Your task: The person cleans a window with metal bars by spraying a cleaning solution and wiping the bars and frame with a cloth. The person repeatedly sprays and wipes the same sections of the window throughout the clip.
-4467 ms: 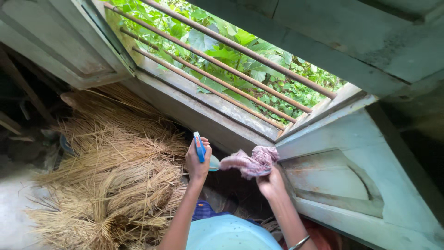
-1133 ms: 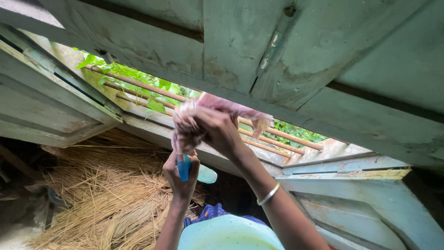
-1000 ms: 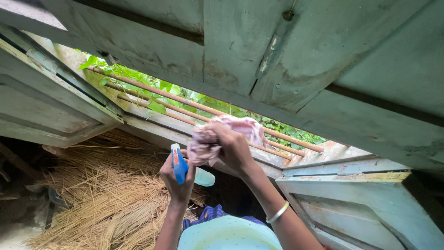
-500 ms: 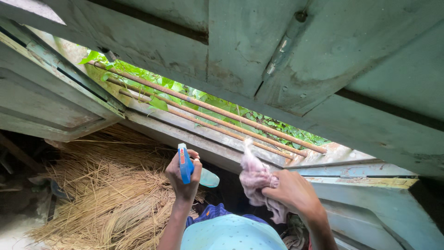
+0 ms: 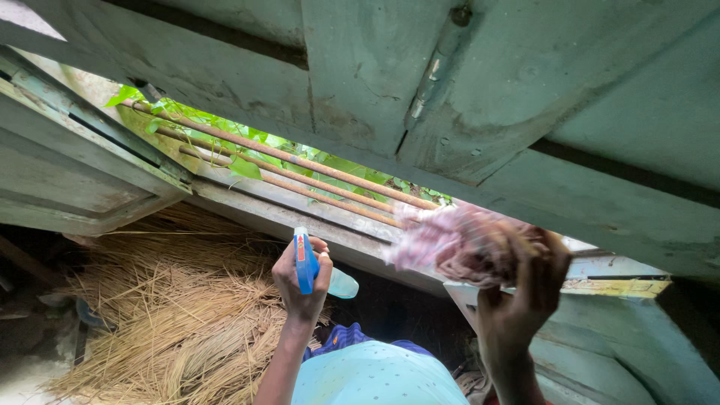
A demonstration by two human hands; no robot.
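Gripping a spray bottle (image 5: 307, 264) at center, the left hand (image 5: 300, 281) is closed; the right hand (image 5: 521, 289) clutches a pink cloth (image 5: 450, 244) at right.

A single head-worn view looks out from the person's own position, tilted up and forward at a window, close to it. The pale green window frame (image 5: 465, 112) fills the top and right at very near range; the rusty bars (image 5: 300, 169) and green leaves beyond run from far left toward the middle. The near bottom edge catches the person's forearms, and a straw heap (image 5: 172, 300) lies low on the left.
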